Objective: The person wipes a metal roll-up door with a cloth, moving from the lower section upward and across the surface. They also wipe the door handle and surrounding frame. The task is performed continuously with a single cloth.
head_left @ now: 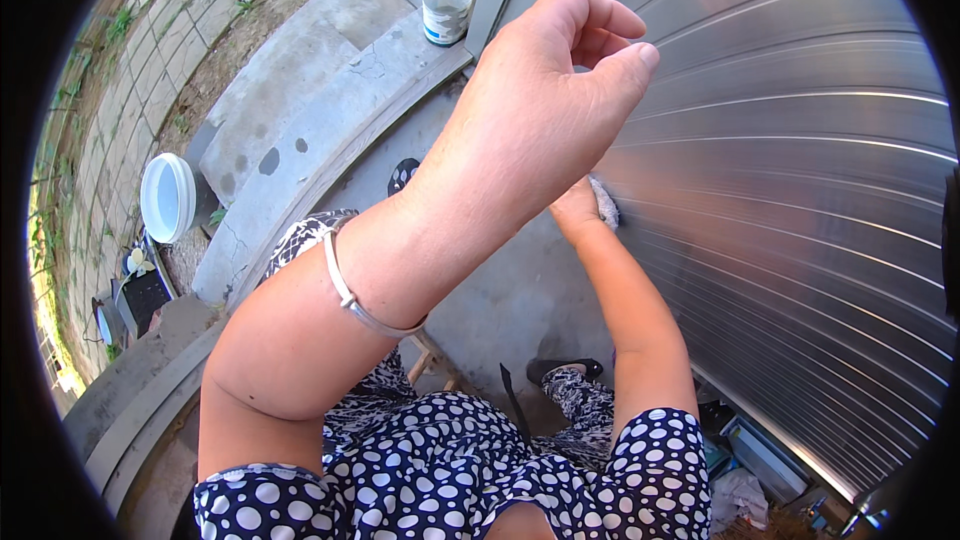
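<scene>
My left hand (560,80) is raised high in front of me, with a silver bangle (347,297) on the forearm. Its fingers curl loosely, the thumb stands apart from them, and nothing shows between them. Lower down and farther off, my right hand (577,208) holds a greyish-white rag (604,202) against a shiny ribbed metal panel (780,160). The right fingers are partly hidden by the left forearm and the rag.
A clear jar with a blue lid (447,0) stands on the concrete ledge at the far left of the panel. A white bucket (168,198) lies tipped beside the steps (290,90). Assorted items, including a grey box (765,460), lie at the lower right below the panel.
</scene>
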`<state>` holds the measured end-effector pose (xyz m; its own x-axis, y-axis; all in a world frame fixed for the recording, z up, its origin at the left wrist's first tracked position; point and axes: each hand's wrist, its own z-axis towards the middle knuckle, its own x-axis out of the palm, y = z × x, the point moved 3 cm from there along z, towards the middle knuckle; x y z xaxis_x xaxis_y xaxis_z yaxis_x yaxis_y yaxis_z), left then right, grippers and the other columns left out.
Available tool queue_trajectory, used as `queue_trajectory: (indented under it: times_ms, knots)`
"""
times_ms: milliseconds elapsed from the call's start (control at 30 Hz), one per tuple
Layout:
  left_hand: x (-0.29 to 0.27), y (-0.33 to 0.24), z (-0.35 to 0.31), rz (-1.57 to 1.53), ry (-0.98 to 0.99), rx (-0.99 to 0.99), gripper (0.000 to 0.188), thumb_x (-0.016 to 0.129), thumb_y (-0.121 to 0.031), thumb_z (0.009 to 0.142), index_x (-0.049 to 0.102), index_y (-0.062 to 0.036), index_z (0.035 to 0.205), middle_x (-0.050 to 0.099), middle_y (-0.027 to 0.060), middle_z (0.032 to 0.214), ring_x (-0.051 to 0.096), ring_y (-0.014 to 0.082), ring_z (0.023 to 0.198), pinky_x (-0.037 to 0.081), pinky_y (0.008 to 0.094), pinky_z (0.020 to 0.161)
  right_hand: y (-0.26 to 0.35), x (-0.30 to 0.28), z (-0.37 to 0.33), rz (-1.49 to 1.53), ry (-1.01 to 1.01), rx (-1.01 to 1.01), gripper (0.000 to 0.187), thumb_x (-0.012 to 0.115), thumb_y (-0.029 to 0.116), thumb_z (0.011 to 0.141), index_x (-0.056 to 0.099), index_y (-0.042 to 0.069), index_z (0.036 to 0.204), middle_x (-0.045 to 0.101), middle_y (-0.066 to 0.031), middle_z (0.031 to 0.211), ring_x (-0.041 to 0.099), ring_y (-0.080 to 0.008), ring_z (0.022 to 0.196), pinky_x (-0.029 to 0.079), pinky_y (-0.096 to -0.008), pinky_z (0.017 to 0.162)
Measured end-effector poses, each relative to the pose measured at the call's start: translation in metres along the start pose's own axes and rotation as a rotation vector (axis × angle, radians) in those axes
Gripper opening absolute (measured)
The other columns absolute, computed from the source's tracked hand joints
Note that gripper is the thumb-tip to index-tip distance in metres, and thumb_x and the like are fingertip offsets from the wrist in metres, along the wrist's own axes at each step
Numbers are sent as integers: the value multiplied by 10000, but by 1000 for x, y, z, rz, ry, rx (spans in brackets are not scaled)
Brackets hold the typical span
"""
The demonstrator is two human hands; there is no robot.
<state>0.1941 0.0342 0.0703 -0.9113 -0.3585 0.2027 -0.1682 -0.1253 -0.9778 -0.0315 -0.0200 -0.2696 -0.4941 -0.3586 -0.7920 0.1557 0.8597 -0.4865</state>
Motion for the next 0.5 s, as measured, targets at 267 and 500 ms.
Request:
queue_trajectory:
  times_ms: [267, 500]
  knots:
    - [-4, 2, -2, -12, 12, -27, 297, 595, -213, 876, 578, 15, 1066, 616, 77, 921, 596, 135, 830, 510, 271, 722, 12, -1, -26, 48, 235, 48, 396, 556, 223, 845, 594, 69, 1207, 479, -146, 1324, 383, -306, 1191, 340, -400, 901]
    - [4, 0, -3, 1, 31, -18, 294, 594, -218, 890, 591, 14, 1071, 628, 62, 938, 597, 118, 860, 499, 264, 757, 11, 3, -89, 78, 276, 149, 356, 555, 182, 819, 606, 55, 1148, 515, -90, 1247, 460, -252, 1072, 378, -366, 856]
